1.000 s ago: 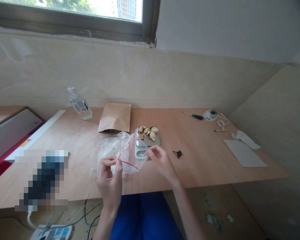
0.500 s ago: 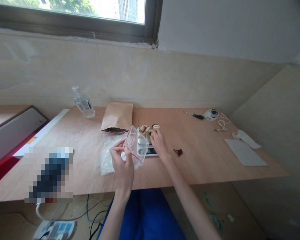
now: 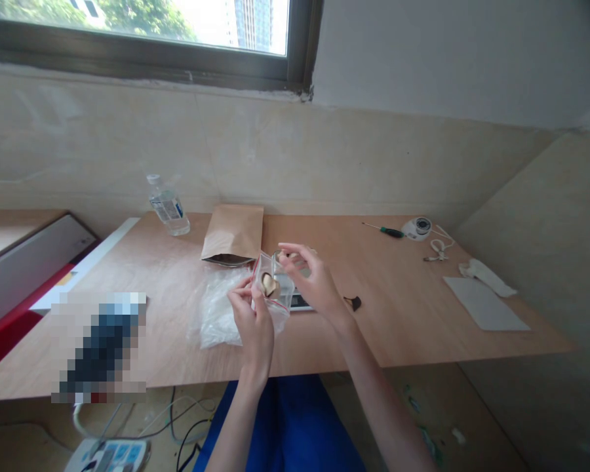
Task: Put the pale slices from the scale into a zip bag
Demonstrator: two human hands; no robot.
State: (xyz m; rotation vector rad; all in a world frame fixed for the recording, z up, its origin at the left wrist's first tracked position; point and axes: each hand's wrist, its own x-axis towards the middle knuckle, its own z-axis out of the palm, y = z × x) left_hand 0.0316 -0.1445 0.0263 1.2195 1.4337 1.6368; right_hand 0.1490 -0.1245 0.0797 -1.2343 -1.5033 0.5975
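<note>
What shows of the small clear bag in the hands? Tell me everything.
The small clear bag is thin, see-through plastic with a red zip line along its mouth. It is open and roughly upright, pinched at one side by the left hand; the right hand is at its mouth. One pale brown piece lies inside.

Left grip (image 3: 254,320) pinching, thumb up; right grip (image 3: 311,283) raised, fingers (image 3: 295,252) curled.

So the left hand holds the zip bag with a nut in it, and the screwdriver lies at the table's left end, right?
Not quite. In the head view the left hand holds the zip bag with a nut in it, but the screwdriver lies toward the right end of the table, not the left.
</note>
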